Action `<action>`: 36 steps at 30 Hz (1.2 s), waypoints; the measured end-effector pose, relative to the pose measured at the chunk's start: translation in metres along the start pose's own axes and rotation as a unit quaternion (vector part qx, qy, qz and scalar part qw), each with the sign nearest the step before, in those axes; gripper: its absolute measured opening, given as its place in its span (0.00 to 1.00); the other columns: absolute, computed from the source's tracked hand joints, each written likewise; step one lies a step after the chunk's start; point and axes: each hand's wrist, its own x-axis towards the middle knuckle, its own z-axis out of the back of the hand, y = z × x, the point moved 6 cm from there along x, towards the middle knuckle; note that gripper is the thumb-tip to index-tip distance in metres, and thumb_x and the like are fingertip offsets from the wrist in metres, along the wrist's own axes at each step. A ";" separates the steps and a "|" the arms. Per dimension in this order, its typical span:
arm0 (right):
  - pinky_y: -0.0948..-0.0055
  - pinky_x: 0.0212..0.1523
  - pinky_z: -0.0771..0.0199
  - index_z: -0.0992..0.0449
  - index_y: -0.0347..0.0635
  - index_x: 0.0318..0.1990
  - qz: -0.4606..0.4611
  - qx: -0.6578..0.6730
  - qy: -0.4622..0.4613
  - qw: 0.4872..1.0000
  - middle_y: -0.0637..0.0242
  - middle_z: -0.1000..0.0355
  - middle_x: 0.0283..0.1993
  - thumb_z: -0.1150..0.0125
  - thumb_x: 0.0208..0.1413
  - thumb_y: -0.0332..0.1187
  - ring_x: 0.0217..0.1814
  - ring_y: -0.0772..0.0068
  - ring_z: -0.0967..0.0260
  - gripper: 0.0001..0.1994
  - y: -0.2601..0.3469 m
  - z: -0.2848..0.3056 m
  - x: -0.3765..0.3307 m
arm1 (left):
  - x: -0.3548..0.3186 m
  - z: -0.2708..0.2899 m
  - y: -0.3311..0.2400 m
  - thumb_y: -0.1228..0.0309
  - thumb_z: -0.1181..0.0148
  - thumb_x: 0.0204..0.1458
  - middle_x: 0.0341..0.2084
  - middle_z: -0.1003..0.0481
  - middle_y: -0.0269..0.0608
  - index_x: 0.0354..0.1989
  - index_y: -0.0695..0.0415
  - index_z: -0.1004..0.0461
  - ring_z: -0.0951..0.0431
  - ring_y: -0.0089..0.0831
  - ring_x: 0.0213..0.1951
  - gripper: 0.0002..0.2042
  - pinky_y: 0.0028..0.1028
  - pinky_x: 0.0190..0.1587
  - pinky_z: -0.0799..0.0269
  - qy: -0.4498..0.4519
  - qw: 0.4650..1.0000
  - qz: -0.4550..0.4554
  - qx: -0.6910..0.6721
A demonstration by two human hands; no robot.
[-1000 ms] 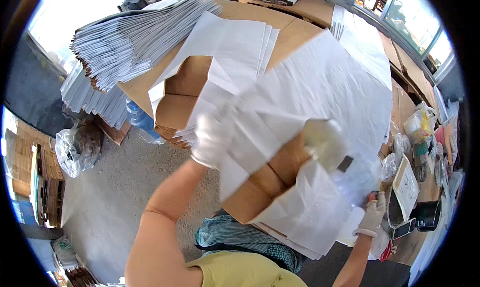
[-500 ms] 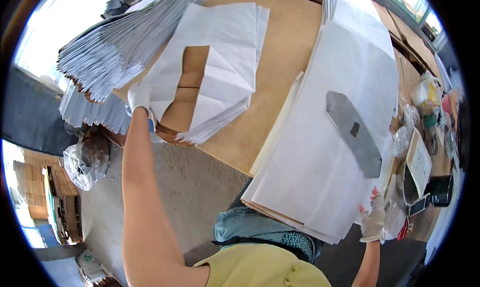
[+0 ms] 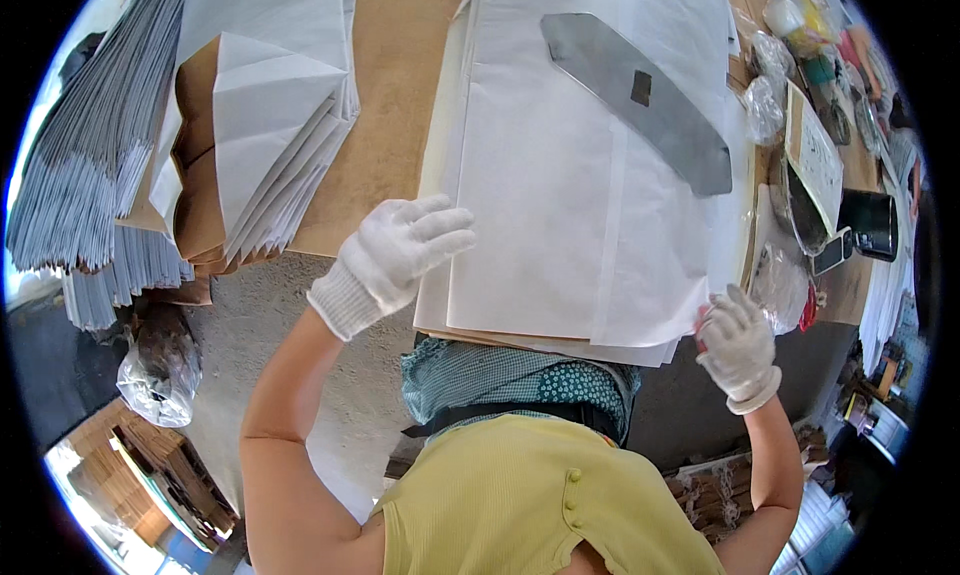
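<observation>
A tall stack of large white paper sheets [image 3: 530, 235] lies before me, its near edge against my waist. My left hand [image 3: 400, 255], in a white knitted glove, is open, with its fingers stretched over the stack's left edge. At the near right corner, my gloved right hand [image 3: 738, 350] has its thumb and fingers closed on the top sheet, whose corner bends up there. Reddish fingertips show on that hand. A flat grey metal plate [image 3: 600, 60] with clipped corners and a small dark rectangle rests on the sheets, beyond both hands.
White paper bags with brown insides [image 3: 275, 105] lie at the left on the brown tabletop [image 3: 395, 95], beside a thick pile of folded paper [image 3: 100, 145]. Plastic bags [image 3: 765, 115], a clipboard [image 3: 812, 160] and a phone [image 3: 832, 253] crowd the right. A plastic-wrapped bundle [image 3: 160, 375] hangs lower left.
My left hand has left the paper bags and come right, to the sheet stack. My right hand stays at the stack's near right corner. The view has turned and shifted.
</observation>
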 end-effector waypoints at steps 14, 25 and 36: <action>0.77 0.32 0.36 0.24 0.35 0.61 -0.475 0.377 -0.395 0.690 0.75 0.29 0.34 0.41 0.71 0.49 0.31 0.84 0.38 0.25 -0.093 -0.101 0.011 | 0.028 -0.032 0.037 0.59 0.38 0.65 0.16 0.28 0.50 0.27 0.60 0.19 0.26 0.42 0.20 0.18 0.37 0.27 0.33 -0.208 0.900 0.372 -0.096; 0.69 0.42 0.30 0.20 0.29 0.52 -0.495 0.293 -0.218 0.788 0.58 0.24 0.33 0.46 0.72 0.40 0.37 0.70 0.29 0.19 -0.097 -0.101 0.084 | 0.041 -0.049 0.047 0.55 0.38 0.64 0.15 0.28 0.49 0.21 0.57 0.24 0.28 0.47 0.17 0.22 0.41 0.22 0.36 -0.168 0.892 0.403 0.120; 0.72 0.42 0.29 0.23 0.26 0.58 -0.489 0.410 -0.276 0.719 0.67 0.24 0.36 0.46 0.72 0.41 0.38 0.74 0.32 0.22 -0.100 -0.132 0.032 | 0.045 -0.043 0.052 0.56 0.37 0.63 0.09 0.30 0.43 0.19 0.51 0.30 0.28 0.44 0.12 0.21 0.40 0.19 0.35 -0.204 0.888 0.375 0.169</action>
